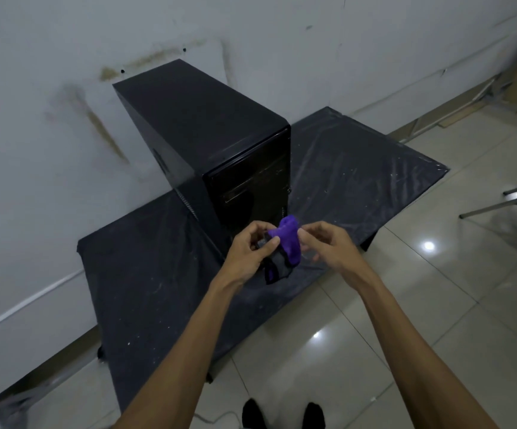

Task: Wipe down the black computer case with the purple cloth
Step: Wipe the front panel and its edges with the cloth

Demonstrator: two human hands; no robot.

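Purple cloth point(288, 239), bunched, was held in the air just before the black computer case point(207, 128), which stood upright on a plastic-covered low table point(158, 289). The left hand point(251, 252) pinched the cloth's lower fold; the right hand point(328, 246) pinched its upper edge. Wiping had not begun. Risk: so light a pinch could drop the cloth onto the speckled sheet, where grit might later scratch the case.

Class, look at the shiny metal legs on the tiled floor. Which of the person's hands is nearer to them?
Right. The right hand is on the side of the purple cloth toward the metal legs; the left hand grips the cloth's far side.
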